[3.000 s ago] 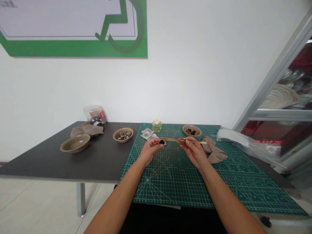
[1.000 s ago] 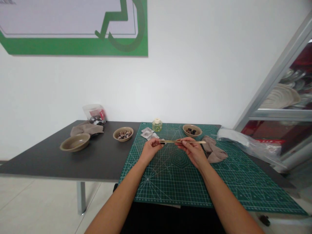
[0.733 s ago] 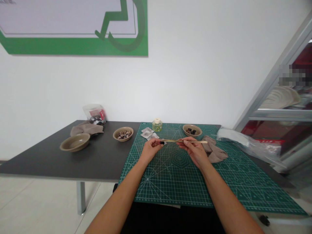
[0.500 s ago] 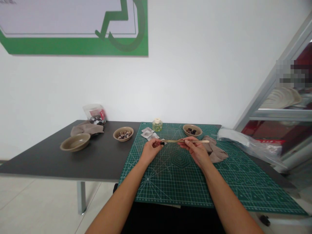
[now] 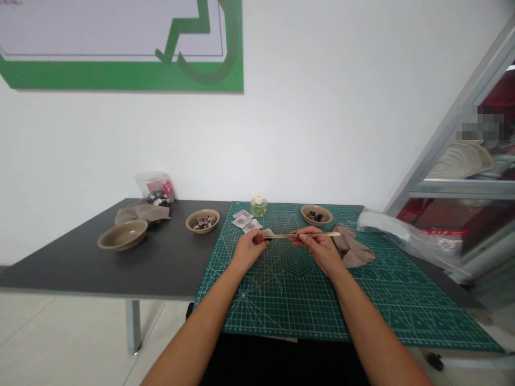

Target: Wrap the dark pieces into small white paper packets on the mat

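Right-hand grip: the right hand (image 5: 316, 245) pinches a thin rod (image 5: 281, 236), nearly level, presumably to steer its far end finely.
Left-hand grip: the left hand (image 5: 250, 247) pinches a small dark piece (image 5: 268, 239) at that end, probably for steadiness; fingers partly hide it from me.
Beneath: a green mat (image 5: 295, 305), perhaps shielding the tabletop (image 5: 169, 268).
Beyond: packets (image 5: 242, 219), a capped bottle (image 5: 258, 207) and a bowl (image 5: 328, 217) of pieces, seemingly kept within reach.
Right: a crumpled cloth (image 5: 354, 253) near the wrist.
Left: a second bowl (image 5: 201, 212), holding paler pieces.
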Demonstrator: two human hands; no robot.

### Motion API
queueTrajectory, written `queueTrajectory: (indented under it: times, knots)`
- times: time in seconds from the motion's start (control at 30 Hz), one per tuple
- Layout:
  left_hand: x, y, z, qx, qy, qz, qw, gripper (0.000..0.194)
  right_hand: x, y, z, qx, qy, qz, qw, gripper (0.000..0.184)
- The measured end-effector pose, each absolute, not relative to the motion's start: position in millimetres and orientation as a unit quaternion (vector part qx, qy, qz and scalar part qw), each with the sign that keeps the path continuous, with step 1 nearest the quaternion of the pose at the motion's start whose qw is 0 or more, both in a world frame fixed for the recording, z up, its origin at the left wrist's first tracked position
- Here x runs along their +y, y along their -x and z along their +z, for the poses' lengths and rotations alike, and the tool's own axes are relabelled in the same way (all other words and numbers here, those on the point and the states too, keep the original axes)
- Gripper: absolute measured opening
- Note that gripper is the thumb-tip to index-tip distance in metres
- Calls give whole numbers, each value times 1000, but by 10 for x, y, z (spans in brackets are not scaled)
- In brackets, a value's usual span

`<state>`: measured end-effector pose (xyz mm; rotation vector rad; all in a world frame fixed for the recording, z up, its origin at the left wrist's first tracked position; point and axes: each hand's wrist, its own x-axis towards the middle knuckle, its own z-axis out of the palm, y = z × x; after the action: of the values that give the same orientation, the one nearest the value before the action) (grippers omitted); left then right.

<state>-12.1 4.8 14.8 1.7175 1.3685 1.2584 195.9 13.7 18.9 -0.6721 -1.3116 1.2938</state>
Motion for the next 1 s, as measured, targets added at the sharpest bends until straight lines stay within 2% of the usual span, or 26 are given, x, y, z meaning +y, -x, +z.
queueTrajectory:
  times: [0.27,0.53,1.0]
  knots:
    - [46,122,147,507,-632,495,314,7,138,-1965,189,-554,280,547,561,12]
    - [90,126,130,465,-565,543,411,13,128,-1960,200,-540,269,551,577,11]
    - [113,137,93,446,-537,560,446,15,115,-1952,197,-551,265,532,586,9]
